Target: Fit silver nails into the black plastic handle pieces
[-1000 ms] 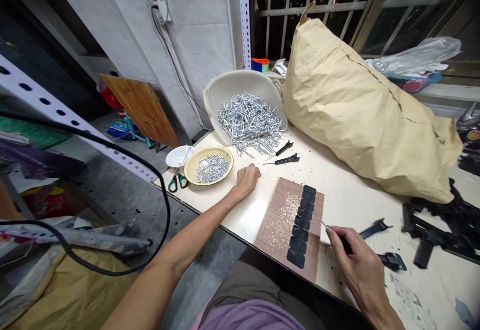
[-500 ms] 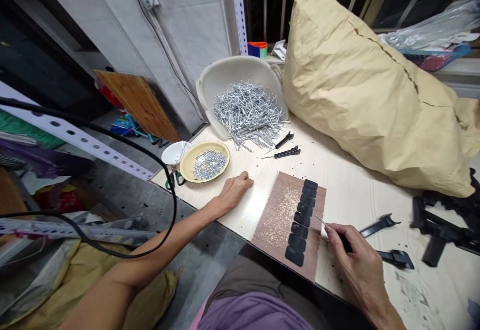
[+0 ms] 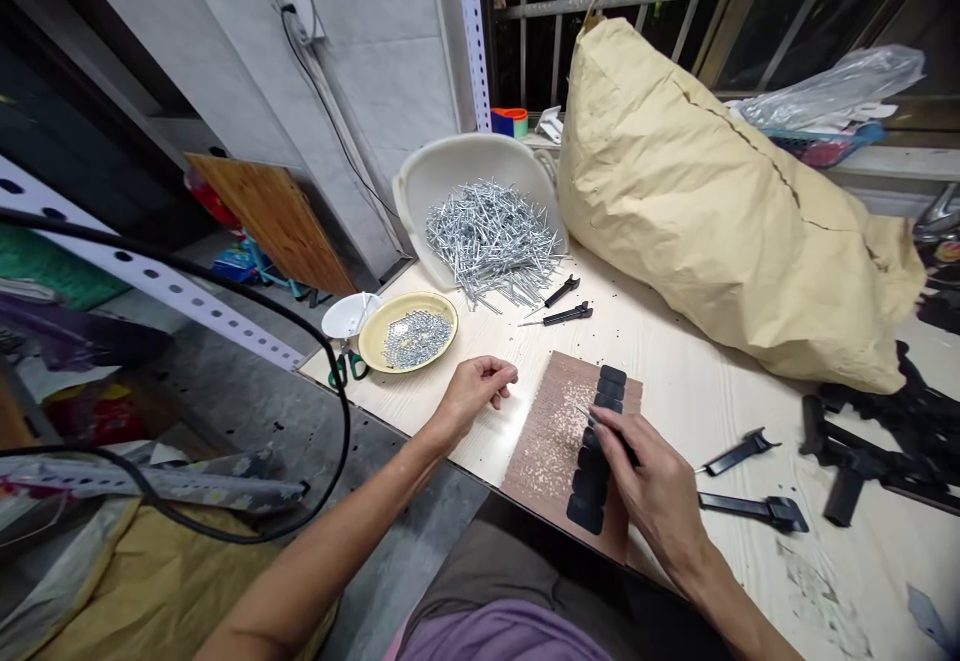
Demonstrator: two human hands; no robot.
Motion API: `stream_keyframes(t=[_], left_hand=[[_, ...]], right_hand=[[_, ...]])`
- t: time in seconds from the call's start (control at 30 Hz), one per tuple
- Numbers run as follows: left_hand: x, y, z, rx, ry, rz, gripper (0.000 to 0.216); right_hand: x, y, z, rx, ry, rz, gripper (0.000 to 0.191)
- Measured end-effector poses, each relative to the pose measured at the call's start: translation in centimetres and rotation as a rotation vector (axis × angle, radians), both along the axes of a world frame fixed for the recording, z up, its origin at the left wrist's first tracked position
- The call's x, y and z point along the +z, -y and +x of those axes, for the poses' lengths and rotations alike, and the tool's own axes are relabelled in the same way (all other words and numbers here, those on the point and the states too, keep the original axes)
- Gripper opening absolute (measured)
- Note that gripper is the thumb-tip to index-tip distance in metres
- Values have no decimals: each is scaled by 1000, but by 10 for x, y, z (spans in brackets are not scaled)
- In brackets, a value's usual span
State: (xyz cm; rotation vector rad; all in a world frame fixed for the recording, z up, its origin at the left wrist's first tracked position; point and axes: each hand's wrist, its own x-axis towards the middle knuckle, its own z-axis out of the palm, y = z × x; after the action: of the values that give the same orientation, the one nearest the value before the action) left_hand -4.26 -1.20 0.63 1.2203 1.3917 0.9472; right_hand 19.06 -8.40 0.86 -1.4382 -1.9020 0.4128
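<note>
My left hand (image 3: 475, 391) is just above the table, left of the brown board (image 3: 555, 373). Its thumb and forefinger are pressed together; anything between them is too small to make out. My right hand (image 3: 652, 471) grips a slim pointed metal tool (image 3: 583, 411), its tip over the board near the row of black rounded pads (image 3: 589, 481). The fingers hide most of the tool. Pale specks cover the board's left part. Near my left hand, a yellow bowl (image 3: 409, 366) holds small silvery pieces (image 3: 416, 338).
A tilted whitish basin (image 3: 431, 166) spills metal pins (image 3: 491, 241) onto the table. Black-handled parts (image 3: 568, 314) lie before it, others (image 3: 750, 509) at right. A large paper sack (image 3: 697, 191) fills the back. Green-handled scissors (image 3: 346, 368) and a white bowl (image 3: 346, 314) stand left.
My right hand has moved left, bringing the tool from the board's right edge to over the black pads. My left hand has lifted slightly and turned, with thumb and forefinger together.
</note>
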Motion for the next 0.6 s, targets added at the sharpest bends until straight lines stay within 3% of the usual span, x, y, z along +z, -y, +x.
stream_keyframes(t=[0.1,0.23,0.6], left_hand=[[9,17,16,30,281,-27,27],[17,35,29,54,438,-8,29],[29,63,31,23,526,26,32]], right_hand=[[11,-9,-23,43,59,38,33],[17,-9,-38,43,130,76,35],[25,14,-40,26,216,114,34]])
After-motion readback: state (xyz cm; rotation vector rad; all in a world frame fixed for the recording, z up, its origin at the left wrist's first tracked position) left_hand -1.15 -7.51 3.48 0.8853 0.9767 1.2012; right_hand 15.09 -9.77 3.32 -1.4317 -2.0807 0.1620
